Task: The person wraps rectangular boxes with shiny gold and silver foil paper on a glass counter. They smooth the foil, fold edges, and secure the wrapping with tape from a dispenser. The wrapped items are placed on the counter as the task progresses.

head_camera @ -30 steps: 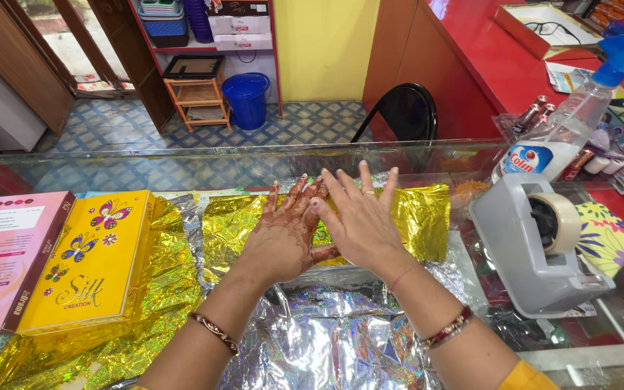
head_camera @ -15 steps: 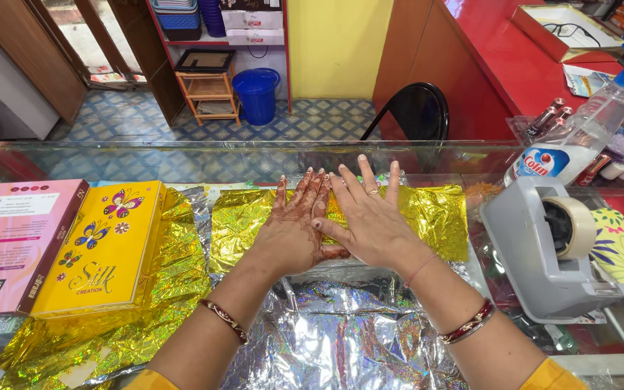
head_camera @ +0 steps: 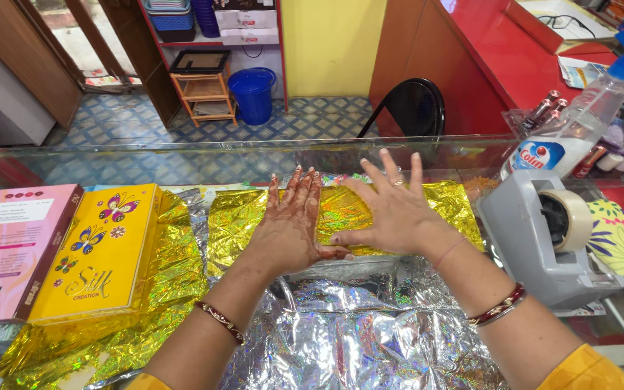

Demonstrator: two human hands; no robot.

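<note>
Both hands lie flat on a gold foil-wrapped parcel on the glass counter. Left hand: palm down, fingers straight and close together, pointing away from the person; it grips nothing, only presses on the gold foil. Right hand: palm down, fingers spread wide, thumb stretched toward the left hand and touching or almost touching it; it also holds nothing and bears on the same foil surface. The parcel sits directly under both palms and reaches out past the left hand on its outer side and past the right hand on its outer side. Just nearer the person than the wrists, a crumpled sheet of silver foil spreads under the forearms; the parcel rests on its far part. Left of the left hand, near but not touching it, a yellow box with butterfly prints lies on another loose sheet of gold foil. Further left, beside that, a pink box. Right of the right hand, close by, a grey tape dispenser with a roll of tape; beyond it a spray bottle with a blue head. A bangle on the left wrist, another bangle on the right.
</note>
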